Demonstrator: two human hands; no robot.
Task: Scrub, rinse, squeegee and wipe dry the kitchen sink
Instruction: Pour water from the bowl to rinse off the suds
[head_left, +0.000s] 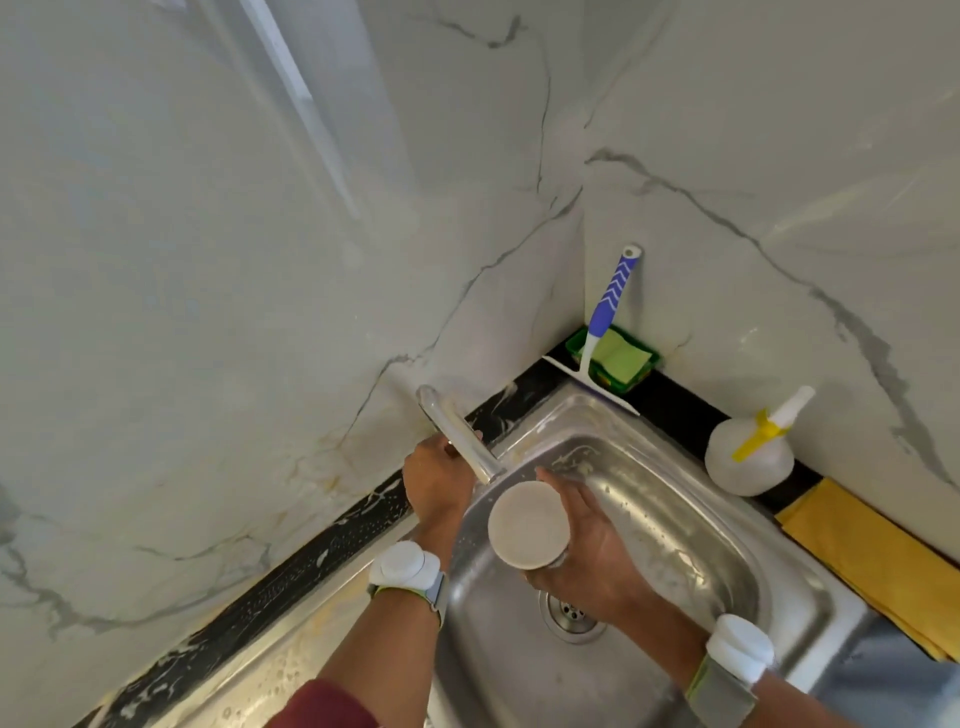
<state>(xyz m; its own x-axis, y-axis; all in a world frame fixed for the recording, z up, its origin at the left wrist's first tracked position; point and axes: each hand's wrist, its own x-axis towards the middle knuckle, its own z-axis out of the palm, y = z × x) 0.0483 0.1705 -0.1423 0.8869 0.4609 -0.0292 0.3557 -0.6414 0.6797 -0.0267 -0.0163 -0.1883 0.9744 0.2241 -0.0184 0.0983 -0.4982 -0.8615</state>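
Steel tap (457, 436) in left hand (439, 480); right hand (587, 540) holds round scrubber (527, 524).

A black, white-veined countertop (311, 551) runs along the marble walls and carries a steel sink (691, 525) set into it. At about one o'clock from the sink's basin, in the corner, a green tray (641, 371) holds a pale green sponge (621, 353), with a squeegee (597, 358) propped in front of it. At three o'clock a round white spray bottle (748, 460) stands on the counter. Beside it, towards four o'clock, lies a folded yellow cloth (872, 566).
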